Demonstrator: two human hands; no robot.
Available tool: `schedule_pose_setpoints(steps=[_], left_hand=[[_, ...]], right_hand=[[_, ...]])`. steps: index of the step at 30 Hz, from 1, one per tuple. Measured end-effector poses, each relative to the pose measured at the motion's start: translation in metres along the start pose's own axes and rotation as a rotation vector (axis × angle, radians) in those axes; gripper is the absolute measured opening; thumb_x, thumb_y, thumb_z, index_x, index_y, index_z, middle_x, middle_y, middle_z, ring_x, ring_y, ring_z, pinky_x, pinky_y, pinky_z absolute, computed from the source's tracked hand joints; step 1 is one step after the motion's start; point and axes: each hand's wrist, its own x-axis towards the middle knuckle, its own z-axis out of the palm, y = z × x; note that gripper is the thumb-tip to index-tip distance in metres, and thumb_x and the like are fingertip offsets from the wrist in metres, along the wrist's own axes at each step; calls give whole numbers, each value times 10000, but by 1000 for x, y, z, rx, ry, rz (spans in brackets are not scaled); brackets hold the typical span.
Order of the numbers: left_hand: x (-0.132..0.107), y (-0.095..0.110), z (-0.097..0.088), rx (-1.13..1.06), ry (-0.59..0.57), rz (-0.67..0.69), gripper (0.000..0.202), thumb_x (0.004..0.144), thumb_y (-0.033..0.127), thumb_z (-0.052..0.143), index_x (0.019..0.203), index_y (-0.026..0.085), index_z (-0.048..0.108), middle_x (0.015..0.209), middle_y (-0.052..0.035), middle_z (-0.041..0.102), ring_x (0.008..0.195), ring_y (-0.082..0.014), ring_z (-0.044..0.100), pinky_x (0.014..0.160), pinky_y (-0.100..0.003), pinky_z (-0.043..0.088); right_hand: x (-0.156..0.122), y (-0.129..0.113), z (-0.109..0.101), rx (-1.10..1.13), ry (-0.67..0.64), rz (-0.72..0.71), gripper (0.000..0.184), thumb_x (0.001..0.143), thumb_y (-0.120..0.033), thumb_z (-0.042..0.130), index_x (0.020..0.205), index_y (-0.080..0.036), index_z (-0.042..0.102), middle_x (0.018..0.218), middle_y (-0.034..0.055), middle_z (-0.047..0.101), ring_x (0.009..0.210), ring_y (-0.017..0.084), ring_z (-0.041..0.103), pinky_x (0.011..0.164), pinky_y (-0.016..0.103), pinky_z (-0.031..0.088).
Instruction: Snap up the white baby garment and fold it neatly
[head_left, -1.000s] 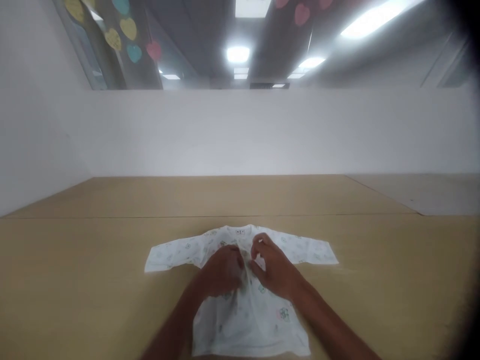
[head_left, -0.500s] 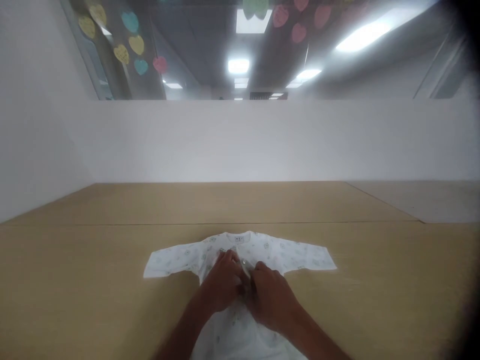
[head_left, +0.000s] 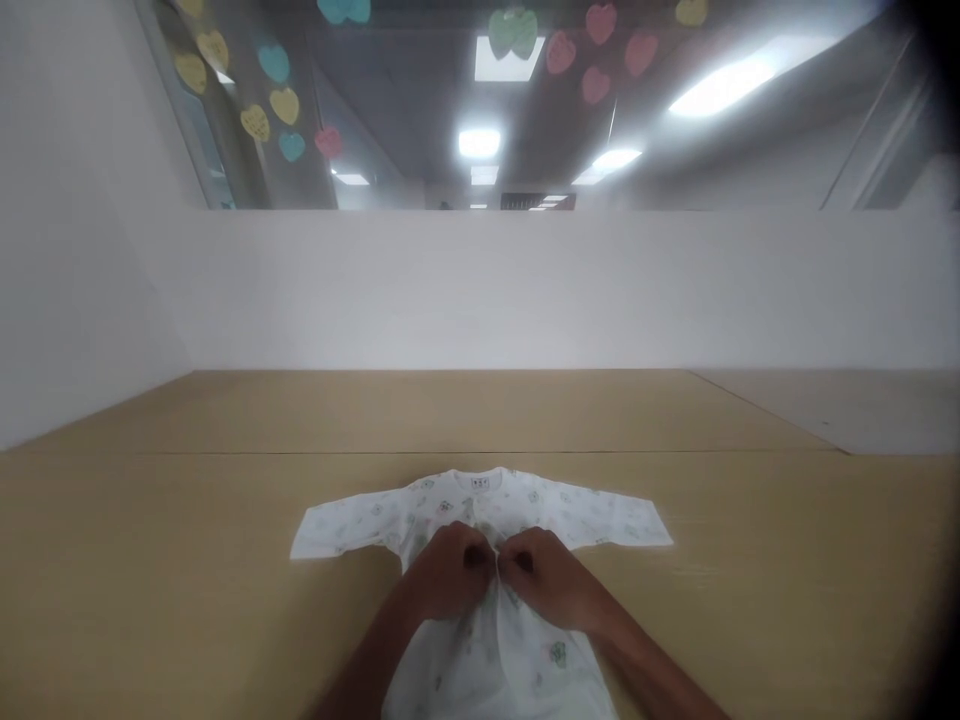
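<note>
We can see of the person the left hand (head_left: pixel 448 575) and the right hand (head_left: pixel 544 580), both bare, and also the left forearm (head_left: pixel 367 660) and the right forearm (head_left: pixel 645 670), bare too. The fingers (head_left: pixel 457 540) look rounded, but the edges are little blurred, so we cannot tell the nails.

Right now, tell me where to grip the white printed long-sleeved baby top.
On the white top, best is probably the cuff on the person's right, from the outer end: that sleeve lies flat and straight on the tan table, away from the left hand and right hand.
</note>
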Motion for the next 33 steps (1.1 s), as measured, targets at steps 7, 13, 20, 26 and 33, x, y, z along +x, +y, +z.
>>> schedule_pose_setpoints(steps=[7,13,20,26,33], left_hand=[[3,-6,1,-172,17,-89,129,727,89,571,815,116,660,744,-18,617,707,-186,589,579,-225,396],[4,-8,3,-205,37,-64,93,789,183,595,833,101,603,729,-30,613,685,-193,585,544,-219,369],[3,-12,7,-243,33,11,248,706,-1,500,906,141,467,602,44,552,540,-116,474,467,-175,302],[0,-11,1,-166,-47,82,217,736,55,545,918,158,484,651,55,536,575,-114,459,484,-184,312],[4,-23,-14,108,181,217,271,677,150,755,873,165,570,891,11,525,862,-168,476,751,-231,392]], right_hand=[[2,0,3,121,5,127,137,681,-182,495,660,-111,610,639,10,564,604,94,472,530,197,317],[-1,-2,18,-73,139,201,107,691,-235,529,646,-150,577,685,3,599,621,106,495,554,223,313],[-1,2,5,59,-30,102,136,743,-222,525,662,-117,554,657,4,555,625,92,454,560,214,314],[0,3,-10,162,-162,40,127,745,-168,503,727,-108,613,665,-1,528,622,81,448,548,193,312],[12,36,-19,-161,304,-19,227,818,-343,522,834,-141,623,888,49,606,820,144,542,772,275,428]])
